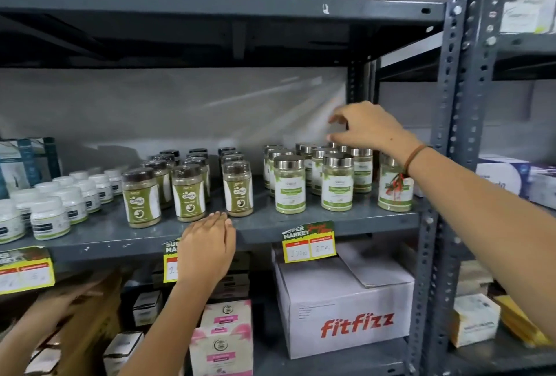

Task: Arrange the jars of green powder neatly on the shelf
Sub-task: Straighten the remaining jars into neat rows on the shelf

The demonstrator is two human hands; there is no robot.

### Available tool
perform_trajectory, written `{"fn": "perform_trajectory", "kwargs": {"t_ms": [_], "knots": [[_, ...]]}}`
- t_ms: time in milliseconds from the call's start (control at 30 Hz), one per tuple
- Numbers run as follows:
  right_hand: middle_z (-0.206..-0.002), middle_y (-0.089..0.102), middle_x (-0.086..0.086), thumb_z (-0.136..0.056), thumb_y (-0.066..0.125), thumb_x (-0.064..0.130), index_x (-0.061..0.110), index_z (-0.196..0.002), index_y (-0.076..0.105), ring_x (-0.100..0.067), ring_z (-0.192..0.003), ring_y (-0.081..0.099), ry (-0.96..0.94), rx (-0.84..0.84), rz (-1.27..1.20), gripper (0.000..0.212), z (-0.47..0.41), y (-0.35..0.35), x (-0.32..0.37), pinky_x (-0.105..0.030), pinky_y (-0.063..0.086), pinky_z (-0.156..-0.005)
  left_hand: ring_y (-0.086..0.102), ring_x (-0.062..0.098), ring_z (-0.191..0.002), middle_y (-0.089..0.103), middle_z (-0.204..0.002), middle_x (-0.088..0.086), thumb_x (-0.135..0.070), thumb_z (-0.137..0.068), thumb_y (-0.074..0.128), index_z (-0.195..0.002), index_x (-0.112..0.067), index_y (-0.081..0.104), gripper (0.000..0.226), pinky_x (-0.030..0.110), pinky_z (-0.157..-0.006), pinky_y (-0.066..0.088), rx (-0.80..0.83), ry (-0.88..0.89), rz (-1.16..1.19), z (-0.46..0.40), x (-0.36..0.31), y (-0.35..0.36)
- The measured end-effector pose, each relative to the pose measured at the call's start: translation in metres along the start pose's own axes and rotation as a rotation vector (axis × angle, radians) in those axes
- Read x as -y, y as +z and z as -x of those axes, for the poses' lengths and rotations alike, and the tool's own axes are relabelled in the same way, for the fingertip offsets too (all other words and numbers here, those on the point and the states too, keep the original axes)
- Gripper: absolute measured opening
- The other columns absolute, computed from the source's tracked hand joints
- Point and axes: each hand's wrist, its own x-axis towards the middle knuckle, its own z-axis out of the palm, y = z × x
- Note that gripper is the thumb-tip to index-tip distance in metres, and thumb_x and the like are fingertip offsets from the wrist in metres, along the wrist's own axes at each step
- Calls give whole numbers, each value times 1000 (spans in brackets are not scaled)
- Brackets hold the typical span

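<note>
Several silver-lidded jars of green powder [337, 184] stand in loose rows on the right part of the grey metal shelf [346, 220]. One jar [394, 189] stands apart at the far right, partly behind my forearm. My right hand [364, 128] hovers over the back jars, its fingers apart and curled and nothing visibly held in them. Left of them, brown-lidded jars of green powder [188, 193] stand in rows. My left hand [207, 243] lies flat on the shelf's front edge before these jars and is empty.
Small white tubs [49, 217] fill the shelf's left end. Price tags [310, 243] hang from the front edge. Below sit a white Fitfizz carton [346, 312], pink boxes [222, 336] and a blurred arm [39, 312] by brown cardboard. A steel upright [448, 147] bounds the shelf's right side.
</note>
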Motion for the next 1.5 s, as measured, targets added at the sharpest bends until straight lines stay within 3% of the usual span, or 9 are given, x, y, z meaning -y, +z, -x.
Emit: {"fn": "perform_trajectory", "kwargs": {"t_ms": [133,333,533,733,933,1300,1500], "knots": [[-114,67,-10,-85,62,53,20,-117,65,-34,-102,64,122,100,387,47,14,-4,-40,-40,53,-77,64,24,-107,71,-111,11,-32,-93,35,-107,-7,69,44,39,-94,48,-3,-12,8,0,-1,-1],[-120,64,-2,-84,57,64,24,-124,63,-28,-112,59,289,377,516,57,19,-1,-59,-40,45,-76,65,25,-105,72,-108,10,-36,-92,28,-105,-7,71,54,41,-92,50,-8,17,7,0,0,-2],[-120,62,-4,-84,59,42,19,-125,63,-26,-107,60,263,506,551,47,15,0,-56,-42,54,-89,65,23,-105,72,-110,9,-38,-91,25,-106,-7,71,57,40,-92,51,9,9,1,-1,0,-4],[-124,62,-7,-83,65,42,21,-128,57,-25,-101,54,174,470,424,50,9,11,-68,-39,53,-89,66,23,-102,72,-109,9,-36,-91,29,-105,-8,71,53,40,-90,52,24,-11,-9,-1,-3,-6],[-130,61,-5,-81,70,41,27,-135,54,-27,-113,57,138,435,240,58,5,18,-77,-43,51,-95,68,22,-95,74,-105,7,-35,-91,30,-100,-8,72,50,38,-84,55,40,-15,-27,0,-4,-7],[-139,56,-6,-84,70,39,26,-141,50,-25,-122,53,112,426,146,62,6,21,-85,-39,47,-98,68,24,-94,74,-105,8,-33,-91,33,-101,-8,72,47,40,-83,54,29,-19,-24,0,-6,-8],[-135,61,-8,-88,57,56,26,-139,52,-30,-118,59,10,172,77,59,1,29,-68,-49,50,-96,67,22,-101,72,-109,8,-33,-92,33,-104,-8,71,47,39,-88,52,20,-13,-16,0,-5,-8]]}}
